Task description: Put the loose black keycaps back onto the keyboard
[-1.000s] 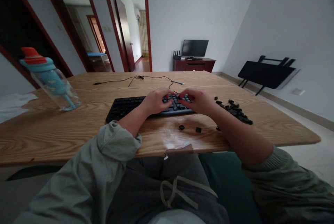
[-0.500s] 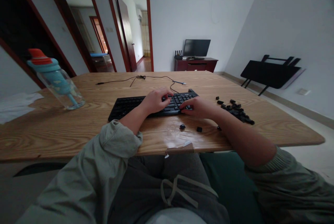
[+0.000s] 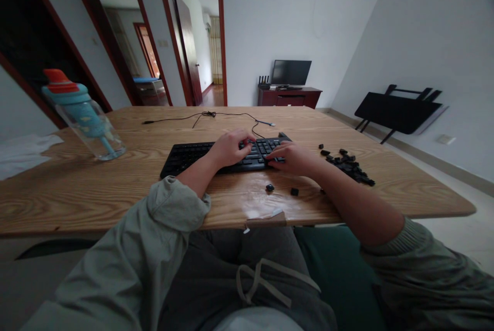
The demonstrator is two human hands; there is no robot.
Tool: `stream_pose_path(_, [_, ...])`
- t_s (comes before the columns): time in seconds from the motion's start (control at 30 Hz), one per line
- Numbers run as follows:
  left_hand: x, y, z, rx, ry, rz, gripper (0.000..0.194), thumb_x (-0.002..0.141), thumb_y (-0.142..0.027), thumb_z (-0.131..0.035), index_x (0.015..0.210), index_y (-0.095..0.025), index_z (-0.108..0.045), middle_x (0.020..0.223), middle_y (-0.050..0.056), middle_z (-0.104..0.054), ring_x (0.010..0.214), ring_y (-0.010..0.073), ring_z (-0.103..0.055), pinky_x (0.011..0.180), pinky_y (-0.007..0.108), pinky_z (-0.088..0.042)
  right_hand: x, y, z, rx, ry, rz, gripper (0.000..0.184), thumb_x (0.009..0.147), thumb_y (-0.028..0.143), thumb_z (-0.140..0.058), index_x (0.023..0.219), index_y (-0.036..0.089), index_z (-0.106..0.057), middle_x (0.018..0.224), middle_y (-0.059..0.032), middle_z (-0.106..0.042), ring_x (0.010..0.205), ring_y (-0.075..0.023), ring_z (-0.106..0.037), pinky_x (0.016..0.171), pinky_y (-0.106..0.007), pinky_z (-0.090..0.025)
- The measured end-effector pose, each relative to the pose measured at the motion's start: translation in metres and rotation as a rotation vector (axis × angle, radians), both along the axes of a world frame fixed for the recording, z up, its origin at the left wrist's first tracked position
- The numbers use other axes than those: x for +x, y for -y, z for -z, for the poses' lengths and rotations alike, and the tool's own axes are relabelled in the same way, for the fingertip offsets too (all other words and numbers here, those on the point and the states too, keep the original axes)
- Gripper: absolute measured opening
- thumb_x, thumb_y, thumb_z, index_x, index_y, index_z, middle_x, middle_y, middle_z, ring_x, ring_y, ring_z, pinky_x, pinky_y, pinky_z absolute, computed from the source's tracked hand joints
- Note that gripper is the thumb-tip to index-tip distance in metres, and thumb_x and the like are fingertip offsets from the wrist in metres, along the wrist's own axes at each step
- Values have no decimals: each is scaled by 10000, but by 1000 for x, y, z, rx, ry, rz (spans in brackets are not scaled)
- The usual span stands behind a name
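Note:
On the wooden table lies a black keyboard, lengthwise in front of me, its left part looking bare of keycaps. My left hand rests over its middle, fingers curled, thumb and forefinger close together; something dark shows between them, too small to name. Right of it, my right hand touches the keyboard's right part with bent fingers drawn together. What its fingertips grip, if anything, is hidden. A pile of loose black keycaps sits beyond my right forearm. Two single keycaps, one and another, lie near the front edge.
The keyboard's cable runs along the back of the table. At the left stand a clear bottle with a red and blue lid and white tissue. Tape sticks to the front edge.
The view has shifted very slightly. Both hands keep nearly the same places on the keyboard, and the loose keycaps lie as before.

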State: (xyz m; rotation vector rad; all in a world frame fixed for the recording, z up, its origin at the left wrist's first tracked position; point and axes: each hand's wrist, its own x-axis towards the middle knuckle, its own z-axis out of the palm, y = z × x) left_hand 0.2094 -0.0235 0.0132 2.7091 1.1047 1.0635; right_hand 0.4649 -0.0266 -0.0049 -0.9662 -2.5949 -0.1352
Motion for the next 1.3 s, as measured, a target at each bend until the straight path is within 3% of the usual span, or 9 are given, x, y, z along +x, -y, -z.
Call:
stream_pose_path(0.17, [0, -1, 1, 16, 10, 14, 262, 835, -190, -574, 1038, -177, -738, 930, 47, -725, 831, 178, -650, 812, 307, -520, -1, 1, -1, -27, -26, -11, 245, 892, 254, -649, 1075, 224, -809, 988, -87, -788, 872, -226, -706, 835, -341, -520])
stream_pose_path(0.33, [-1, -3, 3, 26, 9, 2, 250, 840, -189, -582, 1035, -184, -738, 934, 48, -727, 845, 180, -653, 820, 308, -520, -2, 1, -1, 45, 62, 0, 273, 951, 268, -563, 1038, 211, -815, 953, -96, -788, 866, -236, -685, 830, -357, -499])
stream_pose_path(0.6, [-1, -1, 1, 35, 11, -1, 235, 842, -179, -572, 1010, -176, -736, 932, 53, -721, 855, 182, -654, 833, 315, -522, -2, 2, 0, 64, 68, 68, 252, 905, 255, -609, 1055, 208, -806, 913, -102, -761, 805, -220, -661, 765, -326, -470])
stream_pose_path(0.87, [-2, -2, 2, 47, 28, 15, 228, 844, -174, -572, 999, -184, -739, 938, 53, -722, 879, 185, -661, 851, 321, -523, -6, 5, -2, 93, 67, -67, 235, 942, 228, -568, 923, 201, -800, 920, -88, -758, 849, -216, -646, 851, -348, -445])
stream_pose_path(1.3, [-2, -4, 3, 77, 19, 20, 220, 846, -167, -573, 989, -178, -739, 946, 58, -724, 903, 194, -667, 857, 330, -519, -6, 5, 1, 43, 6, -41, 225, 938, 229, -578, 959, 200, -800, 969, -88, -774, 851, -217, -687, 830, -337, -480])
